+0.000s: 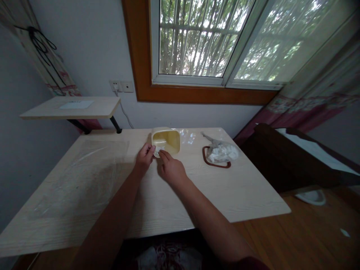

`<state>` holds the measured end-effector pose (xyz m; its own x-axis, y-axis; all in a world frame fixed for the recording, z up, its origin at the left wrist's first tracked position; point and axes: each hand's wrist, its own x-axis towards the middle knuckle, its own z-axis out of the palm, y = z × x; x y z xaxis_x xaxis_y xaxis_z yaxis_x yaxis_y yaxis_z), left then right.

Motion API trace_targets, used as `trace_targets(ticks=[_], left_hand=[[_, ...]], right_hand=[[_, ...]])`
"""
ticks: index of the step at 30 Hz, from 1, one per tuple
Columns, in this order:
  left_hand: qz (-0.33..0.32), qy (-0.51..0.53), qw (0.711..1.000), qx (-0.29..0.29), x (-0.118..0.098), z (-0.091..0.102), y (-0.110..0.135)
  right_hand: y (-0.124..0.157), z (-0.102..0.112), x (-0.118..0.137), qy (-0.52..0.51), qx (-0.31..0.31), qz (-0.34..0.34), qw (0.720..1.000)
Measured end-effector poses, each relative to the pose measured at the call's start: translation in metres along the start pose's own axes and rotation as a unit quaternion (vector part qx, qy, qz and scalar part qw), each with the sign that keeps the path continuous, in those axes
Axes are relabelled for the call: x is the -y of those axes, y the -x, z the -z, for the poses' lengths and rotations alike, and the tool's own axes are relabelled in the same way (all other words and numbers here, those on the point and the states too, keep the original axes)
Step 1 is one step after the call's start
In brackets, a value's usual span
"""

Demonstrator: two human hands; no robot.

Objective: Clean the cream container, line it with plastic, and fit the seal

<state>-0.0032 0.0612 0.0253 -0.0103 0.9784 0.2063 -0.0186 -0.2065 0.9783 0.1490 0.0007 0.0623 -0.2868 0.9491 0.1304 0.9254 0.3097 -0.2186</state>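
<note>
A pale yellow plastic container [168,140] lies tipped on its side near the far edge of a light wooden table [247,195], its opening turned toward me. My left hand [144,159] pinches the container's near left rim, fingers closed on it. My right hand [170,170] sits just right of it, fingers curled, fingertips touching a small white thing [158,151] at the container's mouth. What that white thing is I cannot make out.
A clear bag of white stuff [222,152] lies inside a dark red loop [213,162] to the right. A clear plastic sheet [84,176] covers the table's left half. A raised shelf [70,107] stands at the back left, a dark bed frame [284,157] at the right.
</note>
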Motion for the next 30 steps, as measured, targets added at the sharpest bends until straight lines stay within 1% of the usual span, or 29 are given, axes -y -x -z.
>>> trace_targets(ticks=[3,9,12,15,19,21,23,27,30], left_hand=[[0.006,0.006,1.0,-0.005,-0.002,0.0,0.0],[0.012,0.014,1.0,0.01,0.0,0.0,-0.001],[0.014,0.014,1.0,0.012,0.002,0.001,-0.002],[0.012,0.02,1.0,0.014,0.002,0.0,-0.001],[0.009,0.013,1.0,0.017,0.001,-0.001,0.0],[0.01,0.006,1.0,0.013,0.0,-0.001,0.0],[0.009,0.005,1.0,0.012,0.0,-0.001,0.0],[0.007,0.009,1.0,0.015,-0.001,0.0,0.0],[0.003,0.005,1.0,0.017,-0.001,0.0,0.0]], right_hand=[[0.0,0.001,0.002,0.0,0.009,0.004,1.0],[-0.002,0.011,-0.015,0.037,0.015,-0.073,0.996],[-0.002,0.01,-0.019,0.043,0.01,-0.086,0.995],[-0.001,0.006,-0.012,0.029,0.013,-0.069,0.997],[0.002,-0.001,-0.002,-0.009,0.005,-0.004,1.0],[0.002,-0.002,-0.002,-0.013,0.002,0.003,1.0],[0.001,0.0,-0.006,-0.003,-0.003,-0.018,1.0],[-0.002,0.008,-0.017,0.029,-0.001,-0.081,0.996],[-0.003,0.011,-0.018,0.036,0.009,-0.101,0.994]])
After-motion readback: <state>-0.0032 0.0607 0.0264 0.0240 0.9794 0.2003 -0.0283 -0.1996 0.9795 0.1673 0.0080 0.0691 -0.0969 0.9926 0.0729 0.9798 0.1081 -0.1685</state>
